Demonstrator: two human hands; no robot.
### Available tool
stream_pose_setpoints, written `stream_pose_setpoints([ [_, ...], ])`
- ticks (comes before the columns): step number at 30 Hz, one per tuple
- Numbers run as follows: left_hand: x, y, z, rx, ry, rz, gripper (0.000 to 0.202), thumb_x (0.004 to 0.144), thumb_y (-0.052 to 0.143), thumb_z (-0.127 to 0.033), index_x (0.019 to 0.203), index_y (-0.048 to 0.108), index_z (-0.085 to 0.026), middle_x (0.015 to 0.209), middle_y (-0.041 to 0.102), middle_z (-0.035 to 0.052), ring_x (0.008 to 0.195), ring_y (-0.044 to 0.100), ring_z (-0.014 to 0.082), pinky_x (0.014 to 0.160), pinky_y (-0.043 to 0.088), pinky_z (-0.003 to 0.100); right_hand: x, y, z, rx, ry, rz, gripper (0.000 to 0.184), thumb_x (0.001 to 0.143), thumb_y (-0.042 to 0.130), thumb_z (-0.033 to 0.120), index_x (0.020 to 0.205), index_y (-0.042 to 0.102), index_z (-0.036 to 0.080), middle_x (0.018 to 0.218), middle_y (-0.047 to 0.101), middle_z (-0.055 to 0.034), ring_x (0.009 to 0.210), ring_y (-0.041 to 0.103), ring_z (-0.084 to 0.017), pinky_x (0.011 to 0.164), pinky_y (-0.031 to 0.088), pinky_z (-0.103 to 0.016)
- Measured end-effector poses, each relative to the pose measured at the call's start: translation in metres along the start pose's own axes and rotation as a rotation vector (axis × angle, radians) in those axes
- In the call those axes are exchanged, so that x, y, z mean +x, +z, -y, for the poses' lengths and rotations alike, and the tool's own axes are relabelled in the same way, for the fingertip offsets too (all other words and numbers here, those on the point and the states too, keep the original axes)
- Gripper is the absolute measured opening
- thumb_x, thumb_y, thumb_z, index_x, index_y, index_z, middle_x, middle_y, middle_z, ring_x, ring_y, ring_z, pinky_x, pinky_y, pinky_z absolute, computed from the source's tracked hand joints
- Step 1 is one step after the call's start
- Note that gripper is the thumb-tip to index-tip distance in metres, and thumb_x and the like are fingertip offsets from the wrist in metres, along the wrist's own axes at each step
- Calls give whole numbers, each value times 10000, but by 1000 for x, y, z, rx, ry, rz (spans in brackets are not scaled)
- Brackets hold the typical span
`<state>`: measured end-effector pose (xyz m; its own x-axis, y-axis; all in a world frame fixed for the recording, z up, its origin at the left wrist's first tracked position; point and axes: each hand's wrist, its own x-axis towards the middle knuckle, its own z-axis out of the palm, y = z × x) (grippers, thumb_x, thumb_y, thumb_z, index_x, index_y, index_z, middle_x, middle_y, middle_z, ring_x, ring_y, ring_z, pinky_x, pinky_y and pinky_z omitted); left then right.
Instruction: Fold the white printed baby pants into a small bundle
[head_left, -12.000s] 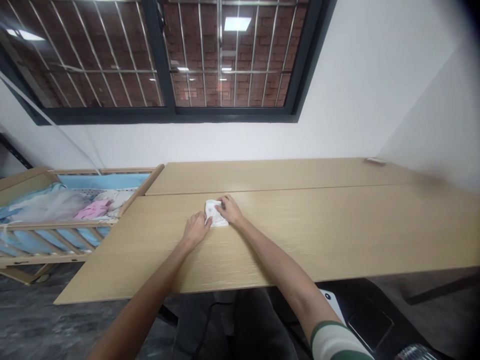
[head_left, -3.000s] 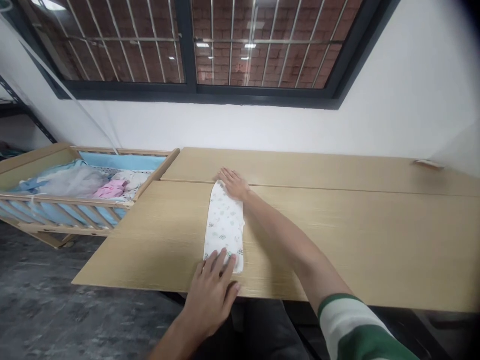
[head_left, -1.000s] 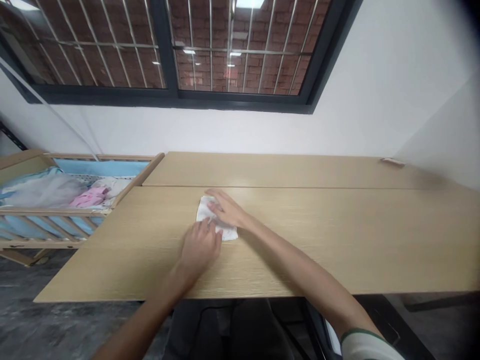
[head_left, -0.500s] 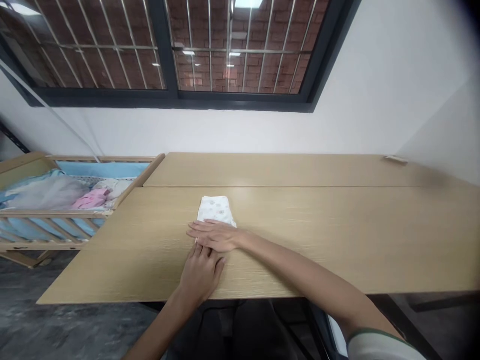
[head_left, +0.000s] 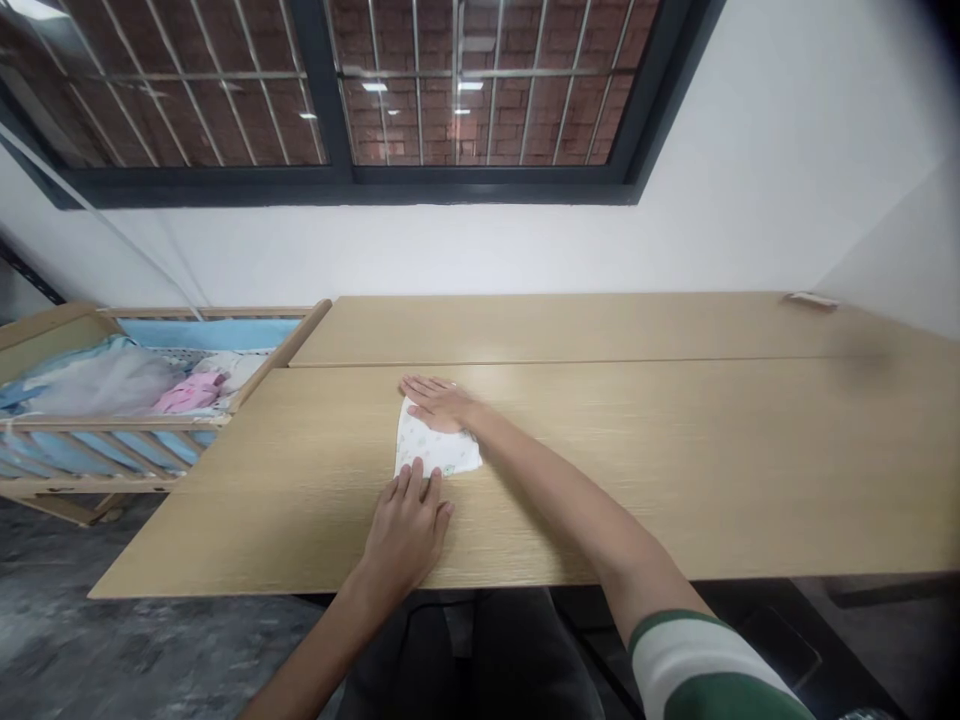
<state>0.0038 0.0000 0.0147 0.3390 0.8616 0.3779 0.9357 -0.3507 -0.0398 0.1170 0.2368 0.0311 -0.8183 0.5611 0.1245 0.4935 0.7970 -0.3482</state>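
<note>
One hand (head_left: 441,403) presses folded cloth (head_left: 437,452), another hand (head_left: 406,532) just beside.

The white cloth (head_left: 437,452) carries a small pale green print. The worktop (head_left: 675,470) shows a light oak grain, and the sleeve (head_left: 701,665) is white with dark green bands. In the wooden crib (head_left: 210,312), blue padding (head_left: 202,333) sits beside a pink garment (head_left: 191,393). Red brick (head_left: 480,120) shows through the dark window frame (head_left: 345,190).

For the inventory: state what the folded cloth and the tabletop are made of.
The folded cloth looks like soft printed cotton, matte and pliable, though the exact fibre can't be seen. The tabletop looks like wood-grain laminate or veneer, with straight grain and a faint satin sheen.
</note>
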Motion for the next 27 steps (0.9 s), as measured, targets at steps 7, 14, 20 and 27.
stream_pose_setpoints([
  [7,0,-5,2,-26,-15,-2,419,1001,445,-307,1369,571,-151,1451,532,224,1329,528,370,1008,494,522,4,-6,-9,-75,125,-170,704,1038,260,501,1571,289,42,1651,232,-166,1551,150,-246,1259,115,-436],
  [14,6,-19,35,-186,47,72,350,1018,419,-220,1284,645,-213,1369,632,128,1221,626,279,1004,500,462,-29,-34,10,-102,215,-514,544,1041,311,383,1459,456,66,1529,422,-211,1437,357,-295,1195,249,-465],
  [20,11,-20,68,-262,50,71,292,1017,471,-250,1190,703,-213,1260,702,97,1179,638,276,1045,471,473,-98,-49,63,2,-36,-209,332,1010,438,342,998,716,161,976,687,-107,917,626,-233,884,481,-381],
  [27,7,-9,81,-306,96,46,301,1020,413,-205,1177,669,-204,1215,703,99,1139,634,259,1040,473,458,-161,-33,93,56,47,-108,488,898,625,433,1291,653,145,1394,597,-184,1259,569,-342,1076,410,-488],
])
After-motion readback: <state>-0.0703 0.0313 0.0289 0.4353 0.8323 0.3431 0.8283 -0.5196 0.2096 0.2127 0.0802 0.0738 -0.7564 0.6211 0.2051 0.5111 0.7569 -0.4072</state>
